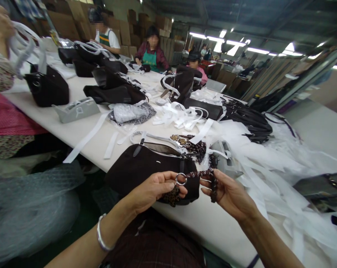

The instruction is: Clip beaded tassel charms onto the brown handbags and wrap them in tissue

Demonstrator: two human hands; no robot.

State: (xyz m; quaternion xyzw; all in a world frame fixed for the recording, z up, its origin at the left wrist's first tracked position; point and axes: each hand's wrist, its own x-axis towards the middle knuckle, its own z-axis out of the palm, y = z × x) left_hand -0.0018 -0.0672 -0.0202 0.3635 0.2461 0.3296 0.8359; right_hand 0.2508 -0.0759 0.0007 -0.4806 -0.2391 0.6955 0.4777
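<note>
A beaded strap (198,174) with a silver ring (181,179) at one end stretches between my two hands. My left hand (160,186) pinches the ring end, and a patterned charm (172,196) hangs below its fingers. The other end of the strap is in my right hand (227,191), with part of it dangling under the fingers. Just behind both hands lies a dark handbag (146,163) with a wrapped handle. More beaded straps with charms (196,147) are piled beyond the bag.
The white table (98,147) holds black bags (112,89), a plastic-wrapped bundle (132,112), a grey dispenser (77,110), white strips (176,115) and dark cords (246,121). At the left a person's hand (1,22) holds a wrapped handle. Other people sit across the table.
</note>
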